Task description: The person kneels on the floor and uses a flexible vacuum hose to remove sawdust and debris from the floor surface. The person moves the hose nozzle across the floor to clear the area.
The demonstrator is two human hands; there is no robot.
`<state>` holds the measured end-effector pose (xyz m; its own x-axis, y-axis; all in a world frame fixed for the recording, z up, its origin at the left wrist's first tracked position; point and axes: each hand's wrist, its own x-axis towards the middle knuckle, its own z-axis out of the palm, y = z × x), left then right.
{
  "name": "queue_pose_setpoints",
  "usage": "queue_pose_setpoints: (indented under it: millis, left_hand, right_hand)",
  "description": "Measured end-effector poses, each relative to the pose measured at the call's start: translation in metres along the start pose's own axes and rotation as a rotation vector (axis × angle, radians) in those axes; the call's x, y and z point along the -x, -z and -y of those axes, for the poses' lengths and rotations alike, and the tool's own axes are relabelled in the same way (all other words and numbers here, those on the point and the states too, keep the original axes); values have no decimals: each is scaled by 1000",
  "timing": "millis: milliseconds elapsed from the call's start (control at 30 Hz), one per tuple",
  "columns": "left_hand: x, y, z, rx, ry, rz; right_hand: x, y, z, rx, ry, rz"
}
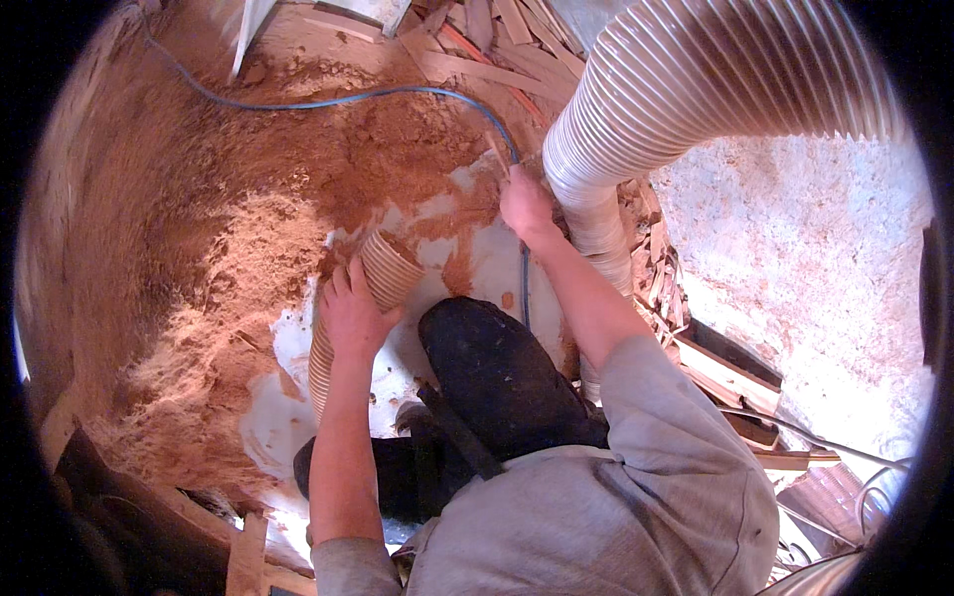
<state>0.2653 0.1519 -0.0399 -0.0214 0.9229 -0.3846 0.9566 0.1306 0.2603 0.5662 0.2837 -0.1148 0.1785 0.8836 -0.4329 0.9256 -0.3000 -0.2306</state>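
My left hand [353, 313] is wrapped round a tan ribbed flexible hose [391, 275], close to its mouth. That mouth tilts up and away from me, beside a heap of reddish-brown sawdust [243, 248]. Farther off and to the right, my right hand [527, 206] is closed round a thin blue hose [397, 90]. The blue hose curves across the sawdust from the far left and continues below my hand toward my knee. My fingers partly hide what sits at the grip point.
A wide ribbed duct [646, 94] arches down close by my right hand. Wood offcuts [497, 50] lie piled at the back, with more scraps [658, 263] along the right. A pale rough wall [795, 228] rises on the right. My dark-trousered knee [487, 353] is between my arms.
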Motion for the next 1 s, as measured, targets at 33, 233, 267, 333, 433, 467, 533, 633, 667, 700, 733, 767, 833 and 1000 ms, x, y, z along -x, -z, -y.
queue_pose_setpoints:
  millis: [33,233,267,333,433,467,533,633,667,700,733,767,833,1000]
  left_hand:
    - [1,-1,1,-3,2,-3]
    - [1,3,-1,2,27,61]
    - [-1,3,-2,11,17,49]
    - [-1,2,-4,32,0,41]
    - [0,5,0,17,36,63]
    - [0,4,-1,17,25,55]
    - [0,2,0,4,22,33]
    - [0,2,-2,34,21,12]
    - [1,0,0,28,15,12]
    - [1,-2,1,23,11,7]
    - [1,-3,3,17,7,2]
    - [0,-1,3,25,11,20]
    - [-1,2,1,42,20,57]
    - [3,-4,7,14,69,25]
  right_hand:
    - [-1,2,-2,-134,1,22]
    - [-61,50,52,-376,135,74]
    - [-67,50,59,-448,146,-7]
    - [-69,44,68,-586,154,-159]
    - [-46,44,80,-351,288,42]
    - [-21,28,67,-66,398,72]
    - [26,9,36,125,457,17]
    - [39,-2,11,298,480,55]
    - [40,-8,4,347,493,90]
    - [38,-12,0,334,509,81]
    - [37,-16,-4,322,525,72]
    - [34,-16,-4,309,540,62]
    - [25,-14,-4,162,619,92]
    - [-59,65,97,-1042,-117,-203]
